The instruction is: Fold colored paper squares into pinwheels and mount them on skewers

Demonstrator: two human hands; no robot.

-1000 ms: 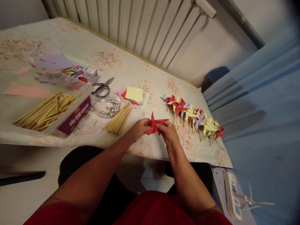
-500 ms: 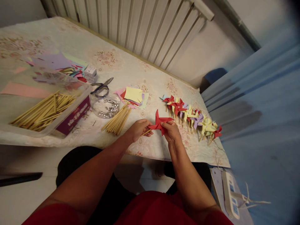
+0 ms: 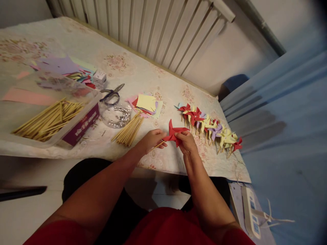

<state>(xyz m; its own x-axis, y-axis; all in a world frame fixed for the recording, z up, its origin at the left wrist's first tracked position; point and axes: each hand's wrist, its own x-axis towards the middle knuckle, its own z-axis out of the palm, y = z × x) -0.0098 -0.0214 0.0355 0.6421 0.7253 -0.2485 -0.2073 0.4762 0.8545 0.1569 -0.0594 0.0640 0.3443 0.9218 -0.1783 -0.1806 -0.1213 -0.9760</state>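
Observation:
A red paper pinwheel is held above the front part of the table. My right hand grips it, the thumb pressed near its centre. My left hand is closed around a thin wooden stick, its fingertips close to the pinwheel's left blade. Whether the stick is joined to the pinwheel is hidden by the fingers. Left of my hands lies a bundle of wooden sticks, below a stack of coloured paper squares. Finished pinwheels in red, yellow and purple lie in a row on the right.
A clear plastic box holding many sticks stands at the left. Scissors lie beside a round clear dish of small shiny metal pieces. Paper scraps and small boxes are behind. A power strip sits at lower right.
Both hands keep nearly the same hold on the pinwheel and stick. The whole view shifts very slightly.

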